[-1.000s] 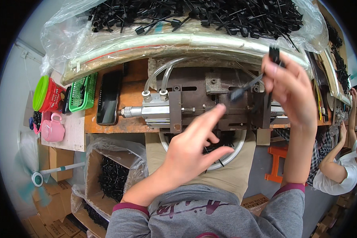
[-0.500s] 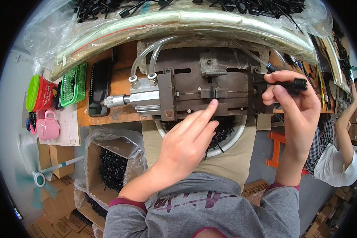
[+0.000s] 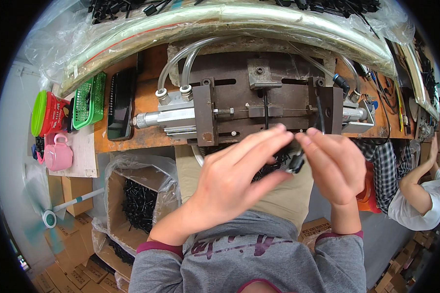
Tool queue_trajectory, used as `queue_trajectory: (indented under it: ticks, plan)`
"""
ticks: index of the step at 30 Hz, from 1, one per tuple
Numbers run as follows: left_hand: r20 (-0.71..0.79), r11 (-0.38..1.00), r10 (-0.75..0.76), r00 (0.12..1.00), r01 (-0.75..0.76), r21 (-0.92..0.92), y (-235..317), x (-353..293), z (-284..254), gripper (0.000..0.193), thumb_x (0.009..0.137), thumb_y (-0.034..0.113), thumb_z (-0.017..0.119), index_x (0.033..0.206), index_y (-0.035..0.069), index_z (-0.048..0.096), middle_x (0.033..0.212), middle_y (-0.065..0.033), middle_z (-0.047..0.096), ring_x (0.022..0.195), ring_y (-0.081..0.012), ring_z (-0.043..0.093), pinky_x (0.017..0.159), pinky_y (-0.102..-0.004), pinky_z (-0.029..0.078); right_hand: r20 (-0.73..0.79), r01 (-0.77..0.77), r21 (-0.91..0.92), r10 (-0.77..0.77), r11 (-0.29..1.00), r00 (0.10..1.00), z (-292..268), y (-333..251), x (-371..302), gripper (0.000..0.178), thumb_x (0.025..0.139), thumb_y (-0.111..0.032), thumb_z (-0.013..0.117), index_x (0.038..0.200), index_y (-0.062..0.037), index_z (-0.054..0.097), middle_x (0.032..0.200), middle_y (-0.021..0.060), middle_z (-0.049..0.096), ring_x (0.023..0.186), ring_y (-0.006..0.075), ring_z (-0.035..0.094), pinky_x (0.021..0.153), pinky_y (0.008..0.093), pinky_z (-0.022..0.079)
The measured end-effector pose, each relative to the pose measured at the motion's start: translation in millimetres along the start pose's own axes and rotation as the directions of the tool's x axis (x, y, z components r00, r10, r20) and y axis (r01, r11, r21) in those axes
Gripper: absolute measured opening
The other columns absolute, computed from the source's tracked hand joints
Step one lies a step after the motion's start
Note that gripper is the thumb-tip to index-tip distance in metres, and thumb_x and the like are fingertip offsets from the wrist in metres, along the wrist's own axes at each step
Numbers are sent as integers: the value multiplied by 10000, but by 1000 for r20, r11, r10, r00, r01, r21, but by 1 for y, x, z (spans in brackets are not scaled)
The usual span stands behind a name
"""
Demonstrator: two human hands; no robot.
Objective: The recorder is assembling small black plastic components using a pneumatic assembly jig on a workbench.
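In front of the metal fixture (image 3: 230, 124), my left hand (image 3: 230, 178) has its fingers stretched to the right and its thumb apart, with nothing visibly gripped. Close to its fingertips, my right hand (image 3: 335, 166) is closed, fingers and thumb pinched together. A black plastic piece (image 3: 295, 163) with a thick end shows beneath the right fingers. Above that hand rises a thin black stem (image 3: 320, 115); whether it belongs to the same piece is hidden. Across the fixture's middle block (image 3: 255, 112) lies another thin black stem (image 3: 266, 110), its near end by my left fingertips.
Air cylinders (image 3: 178, 117) with clear hoses (image 3: 173, 66) flank the fixture. Black parts fill a plastic-lined box (image 3: 139, 205) at left. On the bench stand a green basket (image 3: 89, 101) and black tray (image 3: 120, 105). A co-worker's arm (image 3: 423, 171) shows at right.
My right hand has come left and down from the fixture's right end, meeting my left hand. My left fingertip has left the middle block. The black stem there now shows plainly.
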State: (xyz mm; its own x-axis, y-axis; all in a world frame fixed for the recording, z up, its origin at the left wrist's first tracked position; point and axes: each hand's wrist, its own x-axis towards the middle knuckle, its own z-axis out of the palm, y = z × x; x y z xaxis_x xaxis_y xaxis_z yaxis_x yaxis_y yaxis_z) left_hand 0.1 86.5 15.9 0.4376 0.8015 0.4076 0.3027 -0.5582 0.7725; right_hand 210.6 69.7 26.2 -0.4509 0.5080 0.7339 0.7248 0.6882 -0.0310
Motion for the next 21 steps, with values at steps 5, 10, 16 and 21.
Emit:
queue_trajectory:
  ticks: [5,10,16,21]
  plan:
    - [-107,991,104,989,-112,-72,4,-5,-6,380,752,32,862,1113,7,749,1091,-129,740,854,-222,742,701,-310,607,-20,33,-14,-33,999,999,11,-7,0,292,663,-61,728,915,84,758,952,202,729,813,276,737,710,348,632]
    - [-94,974,114,989,-92,206,-6,-11,1,267,777,22,816,1028,-21,736,1190,-126,719,754,-179,723,653,-298,581,-75,-205,151,218,967,973,10,-5,2,440,809,-33,782,1209,108,664,1222,254,666,1082,358,704,915,405,609]
    - [26,838,148,989,-139,527,-18,-7,15,286,722,147,851,979,64,754,1288,-84,723,585,-145,649,551,-260,504,11,-275,209,279,938,960,3,-7,-3,491,850,27,760,1305,104,595,1349,305,602,1210,409,661,1026,444,561]
    - [95,818,179,979,-202,538,-13,5,7,200,784,125,745,949,13,733,1304,-177,701,539,-122,610,553,-261,494,-48,-335,452,397,827,916,-1,-5,-2,482,763,108,809,1186,38,588,1346,319,613,1185,381,691,996,413,553]
